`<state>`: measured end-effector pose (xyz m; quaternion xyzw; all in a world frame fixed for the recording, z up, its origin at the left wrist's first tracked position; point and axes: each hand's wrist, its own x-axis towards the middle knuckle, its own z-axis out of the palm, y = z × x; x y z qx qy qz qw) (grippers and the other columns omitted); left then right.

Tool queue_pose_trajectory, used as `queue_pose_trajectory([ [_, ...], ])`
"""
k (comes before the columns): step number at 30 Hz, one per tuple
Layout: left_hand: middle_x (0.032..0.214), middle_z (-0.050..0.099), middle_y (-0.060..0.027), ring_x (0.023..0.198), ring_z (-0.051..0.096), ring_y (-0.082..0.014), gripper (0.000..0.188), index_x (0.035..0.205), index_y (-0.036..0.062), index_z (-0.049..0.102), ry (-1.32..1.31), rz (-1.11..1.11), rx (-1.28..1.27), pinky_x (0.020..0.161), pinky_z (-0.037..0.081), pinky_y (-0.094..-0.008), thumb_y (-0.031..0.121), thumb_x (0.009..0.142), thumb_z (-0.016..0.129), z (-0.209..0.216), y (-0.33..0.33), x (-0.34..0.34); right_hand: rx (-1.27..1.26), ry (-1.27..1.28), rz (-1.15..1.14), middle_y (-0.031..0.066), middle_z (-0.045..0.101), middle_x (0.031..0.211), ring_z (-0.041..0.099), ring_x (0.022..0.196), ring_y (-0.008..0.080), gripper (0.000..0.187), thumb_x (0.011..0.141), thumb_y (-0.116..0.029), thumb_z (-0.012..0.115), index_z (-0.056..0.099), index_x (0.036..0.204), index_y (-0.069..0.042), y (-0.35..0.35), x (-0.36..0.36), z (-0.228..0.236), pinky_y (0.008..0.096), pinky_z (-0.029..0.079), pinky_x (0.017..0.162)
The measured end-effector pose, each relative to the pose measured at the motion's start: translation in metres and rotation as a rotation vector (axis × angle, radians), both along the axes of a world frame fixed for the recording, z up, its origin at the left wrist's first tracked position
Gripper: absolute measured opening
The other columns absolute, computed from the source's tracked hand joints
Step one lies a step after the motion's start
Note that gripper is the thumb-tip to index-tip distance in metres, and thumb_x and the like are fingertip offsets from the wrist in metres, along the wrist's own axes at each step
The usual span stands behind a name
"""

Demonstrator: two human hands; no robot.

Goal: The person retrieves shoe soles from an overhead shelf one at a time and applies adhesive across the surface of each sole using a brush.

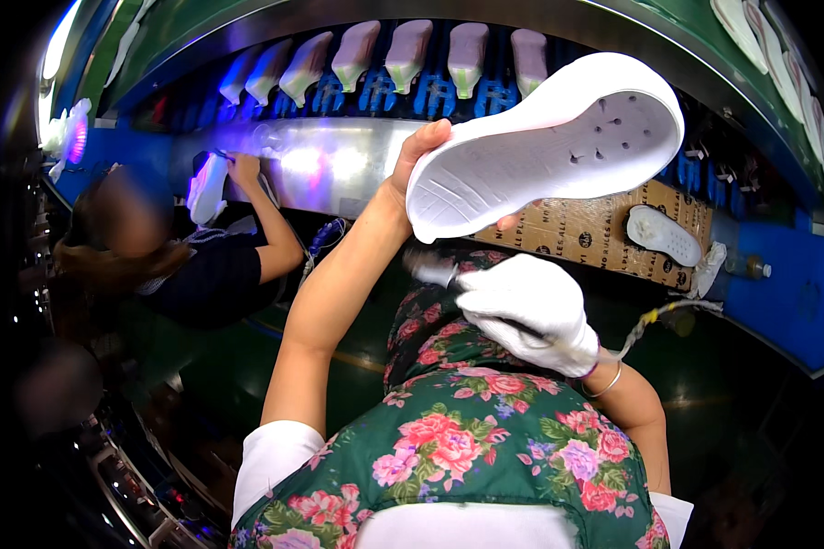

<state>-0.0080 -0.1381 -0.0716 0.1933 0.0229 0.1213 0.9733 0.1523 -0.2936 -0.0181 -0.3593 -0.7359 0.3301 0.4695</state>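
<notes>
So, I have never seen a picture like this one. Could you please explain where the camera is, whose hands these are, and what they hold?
The camera sits on a person's head and looks down, so the edges bend. The two forearms rising from the bottom belong to that person, who wears a flowered apron. The bare left hand holds up a white shoe sole, underside towards the camera. The right hand, in a white glove, grips a small tool with a cord; its tip is blurred. Behind is a long bench with a row of pale soles on blue holders, and a cardboard box with another sole resting against it. At the left a co-worker handles another white piece.
</notes>
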Motion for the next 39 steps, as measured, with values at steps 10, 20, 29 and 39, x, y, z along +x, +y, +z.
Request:
queue_pose_trajectory([
  [10,0.133,0.047,-0.0287,0.092,0.06,-0.0432,0.093,0.146,0.01,0.04,0.041,0.144,0.052,0.075,0.053,-0.0451,0.068,0.077,0.061,0.003,0.003,-0.006,-0.238,0.193,-0.039,0.0107,0.073,0.093,0.069,0.084,0.02,0.018,0.078,-0.002,0.076,0.073,0.095,-0.004,0.009,-0.005,-0.002,0.0316,0.055,0.075],
  [20,0.127,0.057,-0.0246,0.106,0.064,-0.0381,0.079,0.147,0.0045,0.034,0.219,0.515,-0.08,0.089,0.054,-0.0496,0.065,0.096,0.031,-0.004,-0.027,-0.015,-0.476,0.325,-0.312,0.0092,0.073,0.096,0.067,0.088,0.0146,0.019,0.079,0.0,0.075,0.074,0.098,0.001,0.026,0.012,-0.001,0.0275,0.053,0.079],
  [29,0.133,0.054,-0.0236,0.112,0.062,-0.0359,0.075,0.149,0.0054,0.031,0.078,0.547,-0.208,0.095,0.051,-0.0488,0.06,0.098,0.03,-0.017,-0.061,-0.03,0.219,-0.214,-0.399,0.0102,0.072,0.093,0.069,0.082,0.0254,0.02,0.074,-0.005,0.077,0.073,0.093,-0.008,0.068,0.012,0.004,0.0327,0.054,0.074],
  [39,0.137,0.044,-0.0263,0.103,0.06,-0.048,0.1,0.151,0.0059,0.021,-0.318,0.343,0.313,0.085,0.056,-0.0574,0.058,0.08,0.068,0.068,0.05,-0.047,-0.482,1.145,-0.372,0.0199,0.068,0.105,0.067,0.094,0.0294,0.025,0.076,0.006,0.068,0.067,0.101,0.003,0.013,0.054,-0.041,0.0339,0.058,0.074],
])
